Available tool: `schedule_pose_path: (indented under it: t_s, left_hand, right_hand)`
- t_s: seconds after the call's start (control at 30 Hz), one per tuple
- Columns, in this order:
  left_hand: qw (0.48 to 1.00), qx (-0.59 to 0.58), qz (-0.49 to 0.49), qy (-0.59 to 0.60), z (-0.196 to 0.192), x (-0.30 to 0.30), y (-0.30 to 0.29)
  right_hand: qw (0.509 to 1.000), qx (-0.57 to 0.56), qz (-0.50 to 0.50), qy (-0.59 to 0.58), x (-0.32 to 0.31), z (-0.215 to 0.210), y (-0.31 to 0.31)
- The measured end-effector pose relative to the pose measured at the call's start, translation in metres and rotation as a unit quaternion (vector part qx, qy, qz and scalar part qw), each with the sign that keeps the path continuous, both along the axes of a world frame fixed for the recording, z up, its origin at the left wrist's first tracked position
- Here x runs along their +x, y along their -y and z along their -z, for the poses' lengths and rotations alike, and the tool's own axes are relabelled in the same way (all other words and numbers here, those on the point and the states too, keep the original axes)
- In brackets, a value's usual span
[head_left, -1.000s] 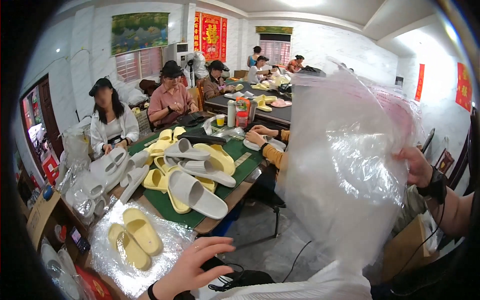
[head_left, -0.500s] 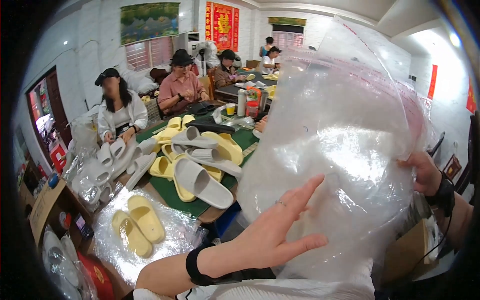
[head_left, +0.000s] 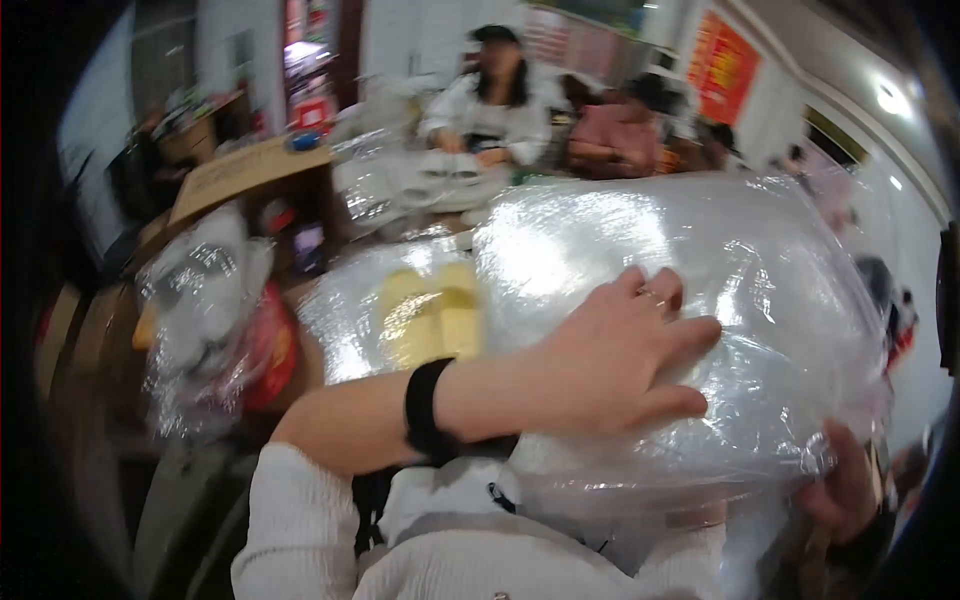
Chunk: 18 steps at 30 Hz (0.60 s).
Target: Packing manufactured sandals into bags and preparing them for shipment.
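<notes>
A large sheaf of clear plastic bags (head_left: 790, 300) spreads in front of me, glossy and partly blurred. My left hand (head_left: 630, 350) lies over its face, fingers apart and slightly bent, a ring on one of them. At the lower right edge of the bags, my right hand (head_left: 845, 485) is closed on them, though blur softens its fingers. Left of the bags, a pair of yellow slippers (head_left: 430, 315) lies on flat clear plastic wrapping (head_left: 345, 330), near my left forearm.
An open cardboard box (head_left: 250, 170) stands at the left, beside bagged pale slippers (head_left: 205, 300). Across the table, a person in white (head_left: 495, 110) sits behind a heap of grey slippers (head_left: 455, 185). Another person in pink (head_left: 620, 135) sits farther right.
My view has swung left and down. The bags have gone from upright to lying lower and flatter, now covering much of the slipper pile. My left hand remains against them, fingers more bent.
</notes>
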<state>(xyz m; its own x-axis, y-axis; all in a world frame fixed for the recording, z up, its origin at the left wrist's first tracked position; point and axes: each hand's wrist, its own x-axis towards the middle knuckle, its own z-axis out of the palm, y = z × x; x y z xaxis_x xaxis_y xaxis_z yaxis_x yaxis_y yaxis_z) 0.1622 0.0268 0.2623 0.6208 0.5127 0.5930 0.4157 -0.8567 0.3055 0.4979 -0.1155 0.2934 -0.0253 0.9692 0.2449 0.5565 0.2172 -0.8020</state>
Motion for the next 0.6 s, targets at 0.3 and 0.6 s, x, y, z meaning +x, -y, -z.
schedule_pose_path:
  t_s: [0.3,0.6]
  left_hand:
    - [0.987,-0.041,-0.094,-0.124,0.005,-0.114,-0.033]
    - [0.956,-0.036,-0.180,-0.231,0.041,-0.227,-0.078]
  right_hand:
    - [0.810,-0.355,0.038,-0.465,-0.112,-0.006,-0.060]
    - [0.856,-0.306,0.004,-0.416,-0.018,0.032,-0.043]
